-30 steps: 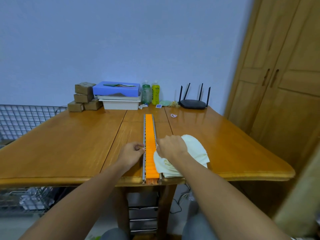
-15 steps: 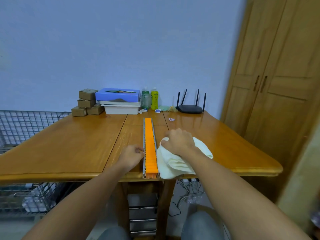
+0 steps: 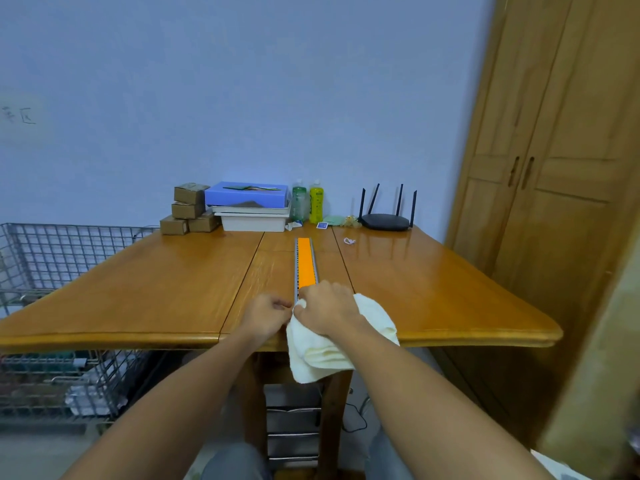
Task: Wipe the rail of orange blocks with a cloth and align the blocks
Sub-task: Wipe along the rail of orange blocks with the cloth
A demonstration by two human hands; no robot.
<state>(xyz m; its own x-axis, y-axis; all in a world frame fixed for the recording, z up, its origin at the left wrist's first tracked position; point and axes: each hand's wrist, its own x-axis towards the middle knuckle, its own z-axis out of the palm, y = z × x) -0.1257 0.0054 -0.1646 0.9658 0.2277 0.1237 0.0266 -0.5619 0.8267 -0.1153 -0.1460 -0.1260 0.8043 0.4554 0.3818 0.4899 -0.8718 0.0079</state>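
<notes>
Centre frame, the right hand (image 3: 325, 306) grips a cream cloth (image 3: 322, 355) over the near end of the rail of orange blocks (image 3: 306, 261); the left hand (image 3: 266, 315) pinches its left edge.

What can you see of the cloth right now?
The cloth is a pale cream towel, soft and thick-looking, bunched in folds. The right hand grips it from above and presses it on the near end of the rail of orange blocks, hiding that end. Its lower part hangs over the front edge of the table. The left hand sits right beside it; whether they touch is unclear.
</notes>
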